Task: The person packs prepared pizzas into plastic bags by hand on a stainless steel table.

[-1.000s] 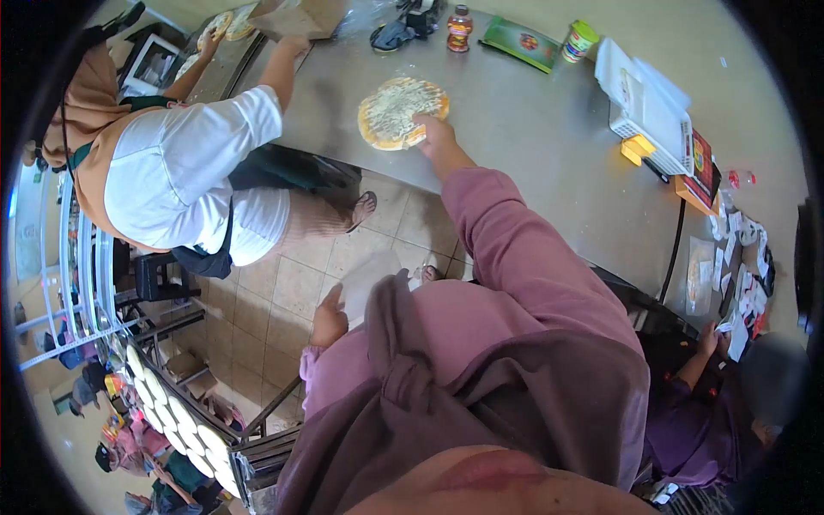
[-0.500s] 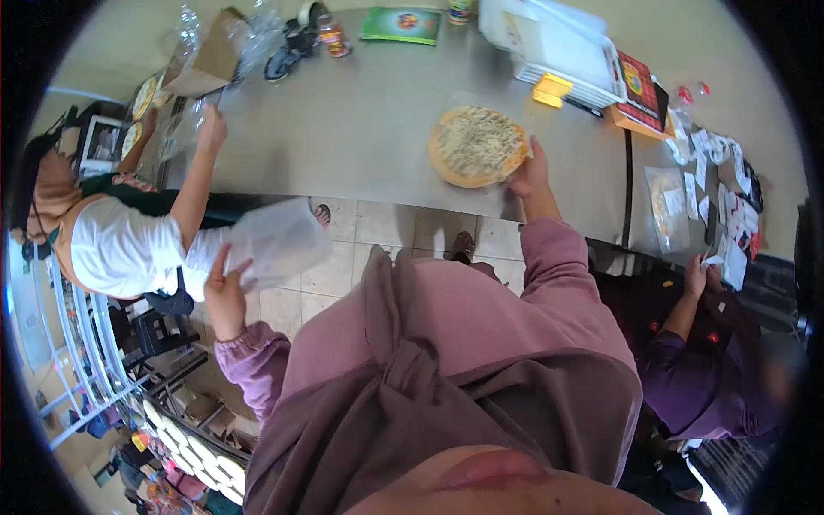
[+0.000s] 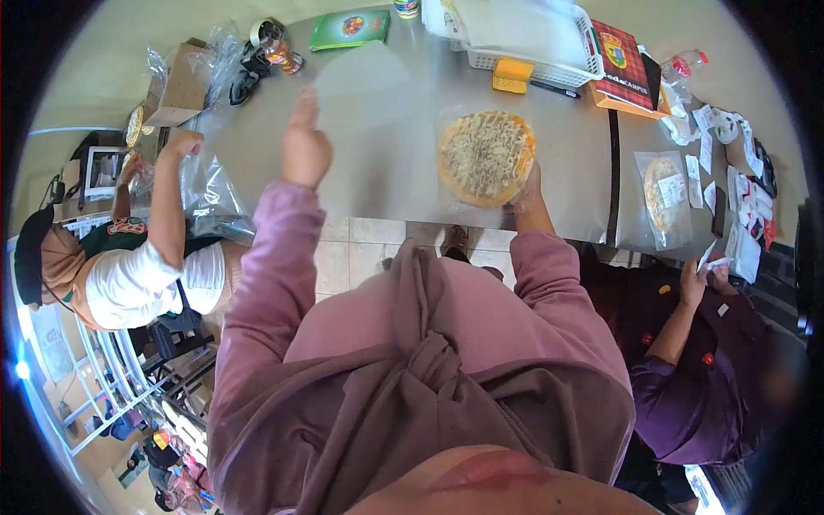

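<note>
A round pizza [image 3: 487, 159], topped with pale shredded cheese, lies on the steel table in what looks like clear plastic. Around its lower right edge is my right hand [image 3: 530, 184], fingers partly hidden beneath it. My left hand [image 3: 306, 150] is raised over the table to the left of the pizza. From it extends a translucent plastic bag [image 3: 369, 99], blurred by motion, reaching toward the green box. The grip of the left fingers is partly hidden.
Along the back stand a green box [image 3: 350, 29], a bottle [image 3: 281, 56] and a white basket [image 3: 549, 64]. At right lies another bagged pizza [image 3: 663, 199], near a co-worker's hands [image 3: 693, 279] holding paper. Another co-worker [image 3: 129, 275] handles clear plastic at left.
My left hand has swung up and forward, carrying the plastic bag from beside my body to above the table. My right hand stays at the pizza's edge.
</note>
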`<state>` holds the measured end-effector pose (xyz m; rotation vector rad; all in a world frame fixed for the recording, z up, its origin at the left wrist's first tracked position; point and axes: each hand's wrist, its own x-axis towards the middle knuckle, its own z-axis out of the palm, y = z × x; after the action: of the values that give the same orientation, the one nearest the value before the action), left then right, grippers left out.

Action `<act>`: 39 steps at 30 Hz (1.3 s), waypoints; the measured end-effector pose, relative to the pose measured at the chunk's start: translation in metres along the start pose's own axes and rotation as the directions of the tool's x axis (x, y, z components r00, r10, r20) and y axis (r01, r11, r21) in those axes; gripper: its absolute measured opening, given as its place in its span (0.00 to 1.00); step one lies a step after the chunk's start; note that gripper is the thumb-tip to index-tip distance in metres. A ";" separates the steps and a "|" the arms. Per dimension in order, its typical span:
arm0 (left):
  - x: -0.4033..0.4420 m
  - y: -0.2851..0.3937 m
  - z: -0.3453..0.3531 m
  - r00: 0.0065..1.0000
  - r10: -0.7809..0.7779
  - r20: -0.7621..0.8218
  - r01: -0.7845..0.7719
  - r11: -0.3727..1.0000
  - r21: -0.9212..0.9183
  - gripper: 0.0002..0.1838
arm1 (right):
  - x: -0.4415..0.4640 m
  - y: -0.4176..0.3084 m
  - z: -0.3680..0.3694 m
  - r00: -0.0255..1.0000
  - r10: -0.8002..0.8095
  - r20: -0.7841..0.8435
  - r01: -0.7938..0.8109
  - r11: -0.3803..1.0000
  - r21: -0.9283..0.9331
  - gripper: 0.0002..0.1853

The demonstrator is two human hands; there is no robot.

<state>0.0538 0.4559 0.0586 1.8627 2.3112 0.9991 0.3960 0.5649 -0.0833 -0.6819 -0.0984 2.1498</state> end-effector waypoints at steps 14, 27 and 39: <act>0.012 0.043 0.065 0.894 -0.026 0.447 -0.075 0.976 0.206 0.36 | -0.036 -0.014 -0.009 0.993 0.095 0.064 -0.102 0.987 0.121 0.22; -0.019 0.037 0.031 0.712 0.246 0.658 -0.355 0.934 0.034 0.38 | -0.034 0.082 0.017 0.943 0.300 0.141 -0.320 0.935 0.151 0.22; -0.013 0.025 0.024 0.698 0.090 0.711 -0.245 0.962 0.118 0.40 | -0.062 0.080 0.049 0.874 0.475 0.106 -0.485 0.865 0.127 0.23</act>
<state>0.0888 0.4578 0.0469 2.0566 1.8289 -0.0213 0.3443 0.4757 -0.0386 -0.5833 0.2187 2.6298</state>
